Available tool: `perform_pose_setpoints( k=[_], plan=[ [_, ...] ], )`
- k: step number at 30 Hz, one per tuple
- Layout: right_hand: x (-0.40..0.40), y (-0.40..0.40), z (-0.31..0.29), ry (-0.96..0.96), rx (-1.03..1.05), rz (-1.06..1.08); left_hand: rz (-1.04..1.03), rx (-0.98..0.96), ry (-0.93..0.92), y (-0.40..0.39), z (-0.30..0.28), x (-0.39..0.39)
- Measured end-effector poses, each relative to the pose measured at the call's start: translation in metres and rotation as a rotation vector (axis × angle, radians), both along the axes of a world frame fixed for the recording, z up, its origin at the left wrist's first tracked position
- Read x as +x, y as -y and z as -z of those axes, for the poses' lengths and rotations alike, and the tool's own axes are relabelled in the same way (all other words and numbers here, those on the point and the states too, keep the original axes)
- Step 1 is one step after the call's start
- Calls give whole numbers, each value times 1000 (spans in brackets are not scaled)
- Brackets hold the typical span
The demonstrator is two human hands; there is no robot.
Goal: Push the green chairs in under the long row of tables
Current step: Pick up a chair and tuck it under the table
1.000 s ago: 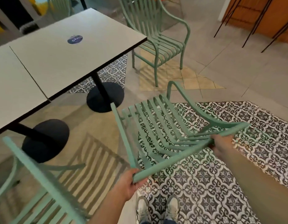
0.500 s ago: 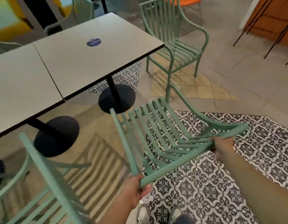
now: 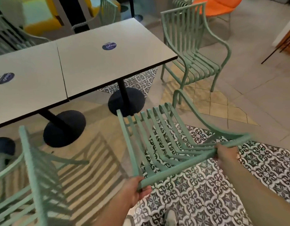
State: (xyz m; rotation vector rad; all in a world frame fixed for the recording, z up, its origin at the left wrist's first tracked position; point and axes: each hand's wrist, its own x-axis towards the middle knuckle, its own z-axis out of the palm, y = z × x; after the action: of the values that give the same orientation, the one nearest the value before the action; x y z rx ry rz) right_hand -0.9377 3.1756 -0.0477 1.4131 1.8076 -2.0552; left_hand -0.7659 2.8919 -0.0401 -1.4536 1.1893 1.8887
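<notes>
Gripping the top rail of a green chair [image 3: 159, 144], the person stood just behind it, with the chair well short of the end table [image 3: 111, 61] and its seat aimed at that table's black pedestal base [image 3: 126, 101]. The left hand [image 3: 134, 191] had its fingers curled round the rail's left end, and the right hand [image 3: 225, 154] wrapped the rail near its right end, so both held the same chair; whether its legs were on the floor could not be told. To the left of the held chair another green chair [image 3: 35, 168] stood beside the tables, its seat not yet beneath a top. Beyond the end table's far corner a third green chair [image 3: 190, 51] stood on the floor, clear of the table edge. By this view none of the three was tucked in: the held one looked the nearest to going under, and the other two remained to be pushed.
</notes>
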Motion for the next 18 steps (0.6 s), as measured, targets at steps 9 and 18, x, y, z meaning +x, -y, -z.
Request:
perform_pose_setpoints(
  k=[9, 18],
  plan=[
    [-54, -28, -1, 18, -53, -77, -76, 25, -30, -33, 3, -41],
    [-90, -56, 13, 46, -55, -106, -59, 80, -44, -47, 0, -69]
  ],
)
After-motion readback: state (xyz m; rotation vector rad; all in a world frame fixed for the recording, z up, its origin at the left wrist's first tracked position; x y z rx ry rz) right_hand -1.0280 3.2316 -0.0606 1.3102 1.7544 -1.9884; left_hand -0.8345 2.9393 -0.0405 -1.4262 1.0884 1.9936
